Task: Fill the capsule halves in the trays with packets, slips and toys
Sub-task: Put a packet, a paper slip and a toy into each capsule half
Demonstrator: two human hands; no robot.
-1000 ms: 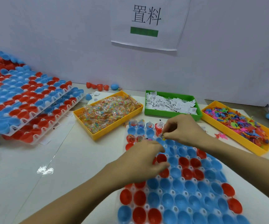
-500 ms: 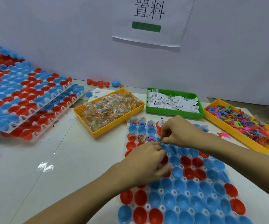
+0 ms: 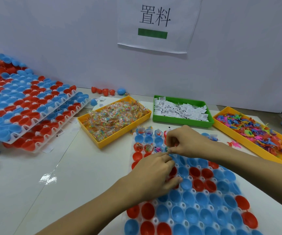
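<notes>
Capsule halves (image 3: 203,199), glossy blue and red plastic cups, sit open side up in a white moulded tray (image 3: 184,205) at the near edge of the table (image 3: 35,180). Left hand (image 3: 155,173) lies knuckles-up over the tray's middle rows, fingers curled; what it holds, if anything, cannot be told. Right hand (image 3: 186,141) hovers just beyond, thumb and forefinger pinching a small item over the third row; the item is too small to identify. Far rows hold cups already filled. Beyond the tray stand three rectangular bins: yellow bin (image 3: 143,118) of crinkled clear packets (image 3: 113,116), green bin (image 3: 181,121) of white paper slips (image 3: 179,108), yellow bin (image 3: 254,146) of multicoloured toys (image 3: 259,131). Stacked trays (image 3: 25,106) occupy the far left corner.
</notes>
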